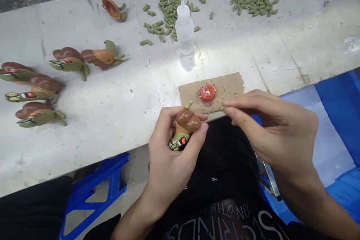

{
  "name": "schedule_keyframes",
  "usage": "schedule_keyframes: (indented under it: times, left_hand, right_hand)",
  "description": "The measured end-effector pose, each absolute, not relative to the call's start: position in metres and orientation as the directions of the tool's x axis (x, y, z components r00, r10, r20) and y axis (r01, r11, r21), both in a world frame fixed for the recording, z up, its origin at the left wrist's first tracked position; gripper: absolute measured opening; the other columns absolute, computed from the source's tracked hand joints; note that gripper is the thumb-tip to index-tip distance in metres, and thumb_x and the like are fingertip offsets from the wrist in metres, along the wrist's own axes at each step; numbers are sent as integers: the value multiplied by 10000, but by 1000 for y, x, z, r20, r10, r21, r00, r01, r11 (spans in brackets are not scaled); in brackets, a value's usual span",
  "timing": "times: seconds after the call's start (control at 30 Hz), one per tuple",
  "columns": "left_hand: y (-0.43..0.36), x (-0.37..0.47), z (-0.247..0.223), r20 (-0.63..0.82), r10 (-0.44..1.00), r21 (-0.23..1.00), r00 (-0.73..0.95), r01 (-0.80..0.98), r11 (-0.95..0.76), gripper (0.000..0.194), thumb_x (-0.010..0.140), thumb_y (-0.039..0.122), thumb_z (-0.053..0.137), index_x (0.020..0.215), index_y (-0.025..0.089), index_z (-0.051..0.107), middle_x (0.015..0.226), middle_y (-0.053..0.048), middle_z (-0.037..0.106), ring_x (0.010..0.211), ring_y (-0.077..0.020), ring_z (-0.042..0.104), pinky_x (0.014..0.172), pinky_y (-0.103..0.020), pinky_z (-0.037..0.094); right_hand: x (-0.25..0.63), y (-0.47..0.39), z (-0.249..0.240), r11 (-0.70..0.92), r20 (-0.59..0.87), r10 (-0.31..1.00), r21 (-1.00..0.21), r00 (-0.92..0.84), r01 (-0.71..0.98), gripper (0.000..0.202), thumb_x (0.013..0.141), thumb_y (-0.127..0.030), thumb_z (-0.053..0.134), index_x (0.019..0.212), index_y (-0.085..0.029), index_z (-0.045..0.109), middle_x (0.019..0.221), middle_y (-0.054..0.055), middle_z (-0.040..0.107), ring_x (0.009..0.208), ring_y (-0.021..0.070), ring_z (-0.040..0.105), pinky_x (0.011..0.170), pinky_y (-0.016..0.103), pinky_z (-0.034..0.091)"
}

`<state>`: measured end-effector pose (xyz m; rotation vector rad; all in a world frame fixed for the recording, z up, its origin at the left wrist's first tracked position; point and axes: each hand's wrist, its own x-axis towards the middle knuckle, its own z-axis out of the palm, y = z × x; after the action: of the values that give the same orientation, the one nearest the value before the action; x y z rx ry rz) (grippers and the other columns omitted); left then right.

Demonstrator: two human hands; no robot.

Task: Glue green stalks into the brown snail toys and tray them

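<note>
The small brown and green toy [188, 120] is in the left hand [173, 153], just by the near edge of the cardboard [228, 87]. It has a red mouth and round yellow eyes. The left fingers are curled around it and hide some of its sides. The right hand [284, 131] is by the near right corner of the cardboard, its fingers pinching a tiny green piece [223, 108]. A shiny red round thing [208, 92] sits on the cardboard, which lies on the white bench [118, 97]. Below the cardboard is a black shirt [222, 146] with big pale letters; "THE" can be read, but folds bend the rest. Past the cardboard stands a see-through bottle [185, 32], which blocks part of one green heap [169, 11]. Another green heap [254, 2] is past the cardboard, more to the right. Well to the left of the cardboard lie five more toys [67, 59]. An orange-brown shell [111, 8] with green bits lies farther back and left of the cardboard. A blue stool [111, 187] is below and left of it.
</note>
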<state>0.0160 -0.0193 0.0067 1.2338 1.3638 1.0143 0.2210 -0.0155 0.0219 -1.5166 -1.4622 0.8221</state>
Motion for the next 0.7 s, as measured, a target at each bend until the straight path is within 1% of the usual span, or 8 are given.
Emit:
schedule_keyframes:
  times: [0.07,0.13,0.3,0.47,0.63,0.7]
  left_hand:
    - [-21,18,4,-94,995,975,-31,199,99,194,1085,198,854,1144,275,686,1154,-12,909,1004,-217,873,905,-383,712]
    - [-22,19,1,-71,997,969,-43,232,79,215,1075,192,860,1160,275,680,1196,-9,923,984,-208,882,887,-368,715]
    - [-24,19,-3,-79,996,946,-43,312,89,261,1046,133,838,1194,289,690,1250,22,931,978,-188,887,912,-345,731]
    - [-23,18,-4,-96,995,947,-37,304,103,254,1053,156,839,1192,301,683,1260,39,933,886,-162,863,892,-332,737]
    - [-23,18,-4,-98,994,947,-40,303,106,252,1051,171,849,1198,301,690,1271,38,929,946,-171,875,902,-326,732]
    - [-24,18,-4,-102,994,947,-41,301,110,248,1050,175,849,1193,300,690,1266,44,930,934,-163,872,894,-314,729]
  right_hand:
    - [223,-7,19,118,195,978,-820,80,560,212,1105,-194,870,1175,-366,972,1089,50,915,914,278,819,747,440,673]
    - [223,0,16,173,252,967,-759,38,628,242,1120,-166,840,1194,-360,965,1117,51,921,946,285,833,756,440,677]
    - [218,9,10,342,410,910,-650,-66,679,371,1079,-8,789,1131,-335,956,1020,1,929,883,249,866,751,391,714]
    - [218,9,7,339,413,908,-635,-66,694,408,1074,11,769,1145,-343,957,1048,1,932,913,251,879,790,395,737]
    - [220,9,4,331,400,914,-646,-64,688,432,1082,6,742,1171,-360,955,1078,3,935,921,254,881,792,406,747]
    - [220,9,3,331,402,914,-646,-62,688,435,1089,6,729,1174,-356,955,1078,6,935,922,249,879,792,404,746]
